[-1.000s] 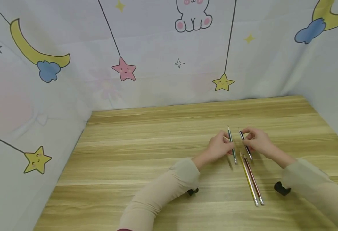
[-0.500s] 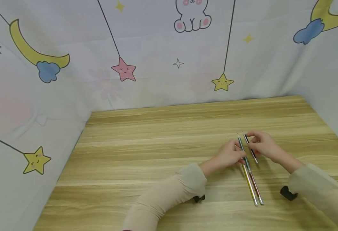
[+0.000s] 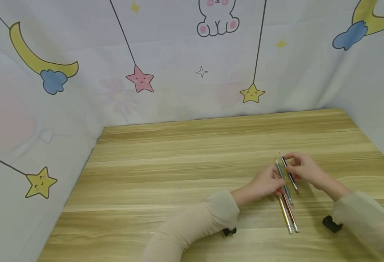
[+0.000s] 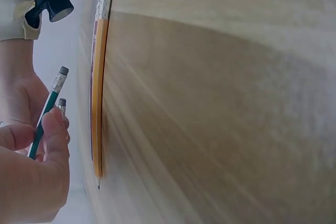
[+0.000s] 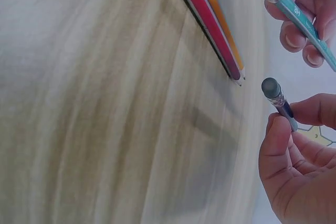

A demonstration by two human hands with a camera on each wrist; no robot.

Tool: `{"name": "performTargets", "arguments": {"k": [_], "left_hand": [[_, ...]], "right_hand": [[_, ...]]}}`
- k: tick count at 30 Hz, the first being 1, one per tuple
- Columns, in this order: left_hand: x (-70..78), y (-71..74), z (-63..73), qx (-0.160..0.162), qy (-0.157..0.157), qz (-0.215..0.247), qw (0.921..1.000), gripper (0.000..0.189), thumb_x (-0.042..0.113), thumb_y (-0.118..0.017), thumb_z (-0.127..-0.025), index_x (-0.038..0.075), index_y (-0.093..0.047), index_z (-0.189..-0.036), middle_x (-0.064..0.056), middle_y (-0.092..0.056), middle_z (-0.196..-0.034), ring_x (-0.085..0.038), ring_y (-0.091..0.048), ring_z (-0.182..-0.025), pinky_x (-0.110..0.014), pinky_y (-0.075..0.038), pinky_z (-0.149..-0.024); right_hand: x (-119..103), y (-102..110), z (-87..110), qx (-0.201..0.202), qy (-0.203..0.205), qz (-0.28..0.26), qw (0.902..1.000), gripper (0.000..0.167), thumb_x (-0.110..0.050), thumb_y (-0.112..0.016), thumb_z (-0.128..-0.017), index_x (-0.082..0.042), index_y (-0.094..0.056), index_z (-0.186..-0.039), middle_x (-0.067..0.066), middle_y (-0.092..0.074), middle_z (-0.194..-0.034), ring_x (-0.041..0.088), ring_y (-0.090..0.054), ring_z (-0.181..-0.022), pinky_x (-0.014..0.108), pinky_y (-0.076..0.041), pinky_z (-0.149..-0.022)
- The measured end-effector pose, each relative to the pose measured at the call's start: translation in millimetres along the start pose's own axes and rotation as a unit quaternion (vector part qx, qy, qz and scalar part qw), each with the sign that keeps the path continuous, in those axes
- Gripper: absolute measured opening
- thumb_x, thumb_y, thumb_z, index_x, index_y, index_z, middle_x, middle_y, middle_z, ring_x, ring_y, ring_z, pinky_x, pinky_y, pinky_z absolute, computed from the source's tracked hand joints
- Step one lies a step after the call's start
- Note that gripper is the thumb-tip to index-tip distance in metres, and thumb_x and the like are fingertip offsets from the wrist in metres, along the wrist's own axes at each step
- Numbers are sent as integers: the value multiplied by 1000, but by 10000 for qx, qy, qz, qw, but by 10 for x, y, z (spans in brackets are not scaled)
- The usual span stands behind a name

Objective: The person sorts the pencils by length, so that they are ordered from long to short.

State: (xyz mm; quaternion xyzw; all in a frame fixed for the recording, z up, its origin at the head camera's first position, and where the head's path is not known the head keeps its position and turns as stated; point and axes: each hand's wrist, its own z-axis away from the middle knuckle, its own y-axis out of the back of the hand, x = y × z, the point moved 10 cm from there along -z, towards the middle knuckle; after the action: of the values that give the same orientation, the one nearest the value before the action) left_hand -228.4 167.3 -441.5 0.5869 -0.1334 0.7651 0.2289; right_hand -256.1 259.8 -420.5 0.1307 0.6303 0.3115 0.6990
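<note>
My left hand (image 3: 266,181) pinches a green pencil (image 5: 299,18) with a metal ferrule and a grey eraser, held above the table. Just to its right, my right hand (image 3: 304,170) pinches a dark pencil (image 3: 290,174), dark blue or black with a pale stripe, between thumb and fingers. The two held pencils are nearly parallel and a little apart. Below the hands, a yellow pencil (image 4: 97,93) and a red pencil (image 5: 207,17) lie side by side on the table, eraser ends toward me. The left hand partly covers their far ends in the head view.
The wood-grain table (image 3: 165,156) stretches far to the left of the hands. A white cloth (image 3: 178,43) printed with stars and moons hangs behind it and along both sides. Black wrist-worn pieces (image 3: 332,223) sit under the sleeves.
The left hand has moved right and toward me with the green pencil, closer to the dark one. The right hand has shifted slightly right and toward me. The yellow and red pencils stay put.
</note>
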Motion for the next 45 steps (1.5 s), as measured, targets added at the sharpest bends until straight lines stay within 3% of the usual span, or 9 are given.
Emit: {"name": "performTargets", "arguments": {"k": [9,16,22,27,32,37,40,45], "left_hand": [[-34,-133,56,-229,11,-239,9995,11,-2,-56,-80,6,-49,-83,-13,-63,-65,-14,-58,-51,-19,-44,-42],[-49,-187,81,-285,13,-612,9977,10,7,-58,-82,8,-53,-74,-14,-66,-64,-5,-51,-44,-15,-40,-39],[-57,-195,89,-231,-77,-1028,9944,16,17,-58,-85,6,-58,-72,-9,-66,-63,-4,-54,-46,-17,-44,-41],[-47,-195,89,-230,-255,-1608,9864,24,22,-56,-86,6,-61,-69,-4,-65,-59,-2,-54,-44,-17,-44,-41],[-65,-183,83,-183,-231,-2043,9785,28,26,-57,-86,8,-61,-64,2,-64,-56,-1,-52,-41,-16,-42,-41],[-25,-154,70,-54,-346,-2952,9548,31,31,-56,-85,15,-61,-58,9,-59,-49,0,-46,-38,-15,-36,-40],[-13,-150,58,17,-338,-3226,9459,33,33,-56,-84,17,-60,-55,10,-57,-46,0,-42,-37,-15,-34,-39],[-33,-143,39,95,-165,-3211,9468,34,32,-58,-83,17,-56,-53,11,-57,-46,-2,-40,-37,-16,-30,-38]], "right_hand": [[73,-2,46,69,69,8,10000,42,0,-51,-81,13,-39,-120,13,-58,-77,6,-51,-54,27,-47,-48],[121,-13,73,-22,-83,-35,10000,44,-4,-52,-83,11,-38,-122,11,-59,-80,6,-52,-56,26,-47,-49],[131,-15,85,-43,-74,-29,10000,45,-4,-53,-83,12,-38,-122,11,-59,-80,6,-52,-56,26,-47,-49],[151,-17,84,-39,-110,-54,9999,46,-4,-54,-82,12,-38,-122,10,-60,-78,6,-51,-55,26,-47,-49],[161,-16,81,-26,-102,-38,9999,45,-4,-53,-82,12,-39,-122,12,-60,-79,6,-51,-54,26,-47,-48],[164,-14,83,-30,-58,-82,9999,43,-2,-52,-83,12,-39,-121,14,-59,-80,6,-51,-54,26,-47,-48],[161,-13,85,-29,-24,-86,10000,43,-2,-52,-83,12,-39,-121,14,-59,-79,6,-51,-54,27,-47,-48],[157,-20,87,-33,17,-102,9999,43,-2,-52,-83,12,-39,-121,13,-59,-78,6,-51,-53,27,-47,-47]]}}
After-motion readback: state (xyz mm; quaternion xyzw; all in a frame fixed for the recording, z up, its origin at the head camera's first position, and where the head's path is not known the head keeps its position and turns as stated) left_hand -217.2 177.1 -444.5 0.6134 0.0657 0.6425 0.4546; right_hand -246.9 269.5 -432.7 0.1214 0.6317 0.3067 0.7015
